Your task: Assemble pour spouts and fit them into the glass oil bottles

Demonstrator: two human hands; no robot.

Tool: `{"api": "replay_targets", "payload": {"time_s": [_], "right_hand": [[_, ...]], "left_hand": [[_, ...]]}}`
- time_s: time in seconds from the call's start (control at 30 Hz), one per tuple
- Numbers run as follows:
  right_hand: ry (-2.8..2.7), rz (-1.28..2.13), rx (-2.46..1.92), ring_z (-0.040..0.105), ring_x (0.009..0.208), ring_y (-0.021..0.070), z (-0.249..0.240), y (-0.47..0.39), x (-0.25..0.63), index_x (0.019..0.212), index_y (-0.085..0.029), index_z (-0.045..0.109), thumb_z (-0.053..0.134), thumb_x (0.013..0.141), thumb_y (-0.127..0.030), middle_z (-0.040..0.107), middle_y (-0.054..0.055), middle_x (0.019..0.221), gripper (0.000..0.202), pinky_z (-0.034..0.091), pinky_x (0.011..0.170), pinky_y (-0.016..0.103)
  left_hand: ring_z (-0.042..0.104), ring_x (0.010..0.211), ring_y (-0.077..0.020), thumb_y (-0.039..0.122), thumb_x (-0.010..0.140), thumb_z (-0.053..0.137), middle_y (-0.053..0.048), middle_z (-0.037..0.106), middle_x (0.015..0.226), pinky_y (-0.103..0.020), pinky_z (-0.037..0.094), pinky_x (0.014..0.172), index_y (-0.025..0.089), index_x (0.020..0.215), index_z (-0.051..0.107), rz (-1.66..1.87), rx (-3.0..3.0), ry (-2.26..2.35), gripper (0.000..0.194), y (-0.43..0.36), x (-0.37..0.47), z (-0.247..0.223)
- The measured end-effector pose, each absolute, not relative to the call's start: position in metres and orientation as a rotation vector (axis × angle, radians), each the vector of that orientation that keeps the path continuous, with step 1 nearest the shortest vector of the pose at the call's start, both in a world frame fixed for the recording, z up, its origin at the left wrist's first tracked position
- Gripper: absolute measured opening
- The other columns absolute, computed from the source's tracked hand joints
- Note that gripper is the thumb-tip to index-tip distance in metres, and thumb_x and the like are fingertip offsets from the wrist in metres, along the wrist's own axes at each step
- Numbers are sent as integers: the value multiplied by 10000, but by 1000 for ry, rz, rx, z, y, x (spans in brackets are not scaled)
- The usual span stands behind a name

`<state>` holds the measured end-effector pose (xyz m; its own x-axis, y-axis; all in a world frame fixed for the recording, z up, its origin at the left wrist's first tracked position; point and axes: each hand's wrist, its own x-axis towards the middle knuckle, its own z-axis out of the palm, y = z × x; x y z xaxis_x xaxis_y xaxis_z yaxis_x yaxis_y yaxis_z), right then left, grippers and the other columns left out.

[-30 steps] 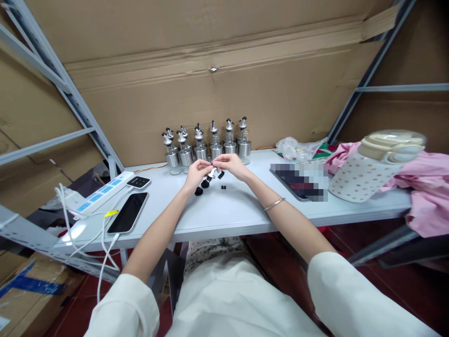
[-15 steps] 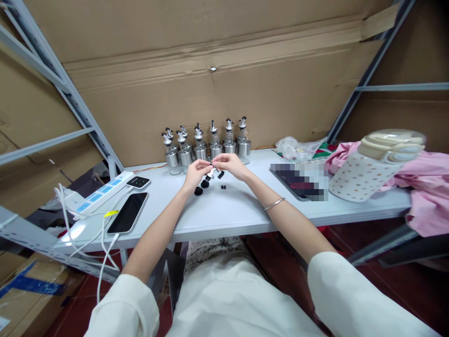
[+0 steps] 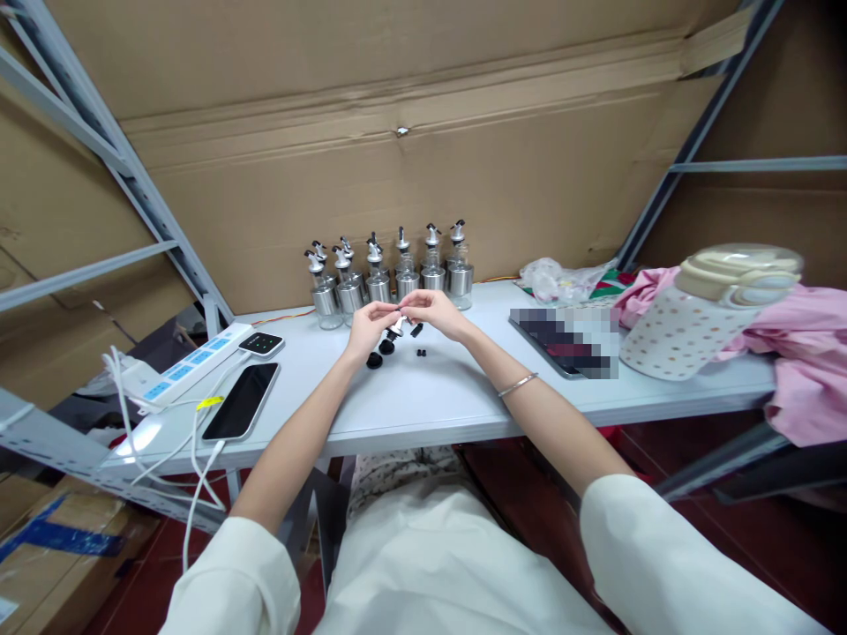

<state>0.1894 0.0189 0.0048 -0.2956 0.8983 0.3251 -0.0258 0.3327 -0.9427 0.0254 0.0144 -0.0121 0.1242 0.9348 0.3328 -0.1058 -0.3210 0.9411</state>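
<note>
Fingertips meet over the middle of the table, where my left hand (image 3: pixel 371 328) and my right hand (image 3: pixel 433 310) are both closed in a pinch. What they pinch is too small to make out. Just beneath the fingers is a silver and black pourer part (image 3: pixel 398 328). Black round caps (image 3: pixel 374 361) lie by my left hand. A black piece (image 3: pixel 416 330) and two tiny black bits (image 3: pixel 422 353) rest below my right hand. Behind the hands stand several glass and steel bottles (image 3: pixel 408 280) with pourer tops.
To the left are a phone (image 3: pixel 242 402), a small black device (image 3: pixel 261 344), white cables and a power strip (image 3: pixel 191 366). On the right lie a blurred dark device (image 3: pixel 562 346), a dotted bottle (image 3: pixel 694 326), a plastic bag (image 3: pixel 556 280) and pink cloth (image 3: pixel 811 370).
Both hands hold nearly the same place and pinch; only the fingertips have shifted slightly. The small dark piece seen between them is now mostly hidden.
</note>
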Motion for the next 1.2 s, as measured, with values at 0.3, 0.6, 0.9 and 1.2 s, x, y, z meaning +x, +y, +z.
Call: {"api": "replay_targets", "payload": {"time_s": [0.3,0.6,0.9,1.2], "right_hand": [[-1606,1159,-822,555,561,79,1,21,188,831,-144,635,742,633,-288,641,0,673,267,489,546,220],[-1611,1200,-785,629,743,127,-1,17,181,996,-200,563,779,615,-269,609,-3,839,443,570,596,251],[-1704,1096,-739,610,637,108,-4,20,180,1003,-181,575,721,615,-220,624,0,785,416,496,510,207],[-1736,955,-876,529,585,92,2,16,180,1008,-150,619,563,666,-200,579,-13,694,350,422,493,201]], "left_hand": [[611,590,-119,325,516,808,-4,651,629,-290,516,652,131,696,604,1455,1388,870,334,10,27,-7],[641,669,-134,321,541,804,3,630,666,-290,552,658,142,652,539,1584,1302,869,338,10,26,-8],[652,650,-139,303,586,785,-22,659,665,-308,557,675,137,647,539,1575,1256,846,303,8,30,-8],[656,664,-145,353,618,765,-7,644,698,-240,505,595,157,745,547,1486,1353,975,319,12,26,-12]]}}
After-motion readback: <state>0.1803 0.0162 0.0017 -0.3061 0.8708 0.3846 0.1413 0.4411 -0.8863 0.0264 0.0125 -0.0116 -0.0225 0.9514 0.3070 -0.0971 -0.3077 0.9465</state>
